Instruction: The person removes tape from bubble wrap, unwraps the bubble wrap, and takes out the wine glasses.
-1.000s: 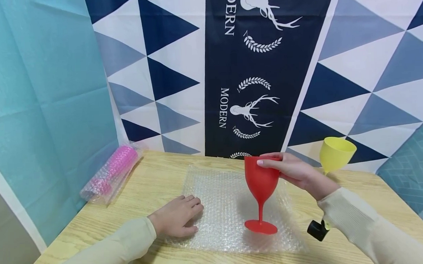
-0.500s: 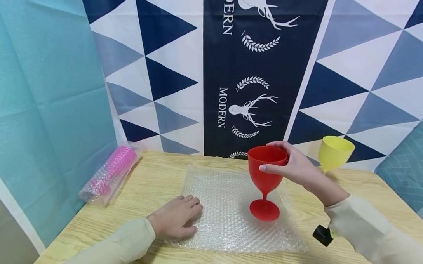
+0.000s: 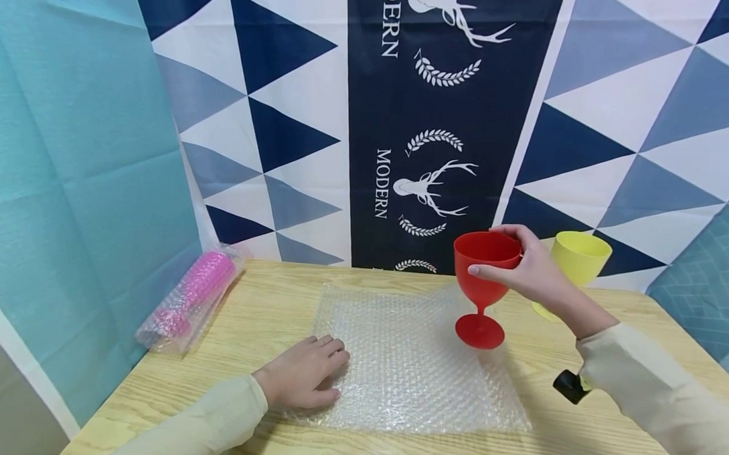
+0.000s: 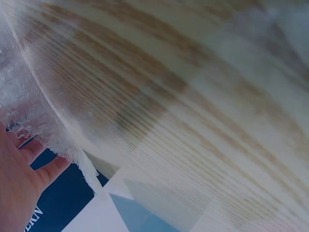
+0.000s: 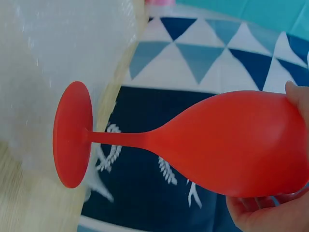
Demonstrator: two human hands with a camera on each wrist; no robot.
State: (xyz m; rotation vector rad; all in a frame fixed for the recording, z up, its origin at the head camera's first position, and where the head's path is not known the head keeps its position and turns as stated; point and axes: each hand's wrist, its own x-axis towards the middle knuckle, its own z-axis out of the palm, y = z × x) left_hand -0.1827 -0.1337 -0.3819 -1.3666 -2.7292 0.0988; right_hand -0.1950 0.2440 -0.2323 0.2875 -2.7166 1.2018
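My right hand [image 3: 531, 268] grips a red plastic goblet [image 3: 481, 284] by its bowl near the rim, thumb on the near side. The goblet is held upright, slightly tilted, over the right part of a sheet of bubble wrap [image 3: 405, 360]. In the right wrist view the goblet's stem and round foot [image 5: 72, 135] point left, with the wrap beyond. My left hand [image 3: 306, 373] rests palm down on the left edge of the wrap, fingers loosely bent. The left wrist view shows part of that hand [image 4: 19, 179] beside the wrap's crinkled edge [image 4: 29, 92].
A yellow goblet [image 3: 579, 257] stands at the back right, partly hidden by my right hand and wrist. A pink goblet wrapped in bubble wrap [image 3: 192, 294] lies at the table's left edge. Behind the wooden table [image 3: 271, 304] hangs a patterned cloth [image 3: 300, 122].
My right hand has carried the red goblet to the right and away from me, and its open rim now shows. The left hand and the bubble wrap have stayed in place.
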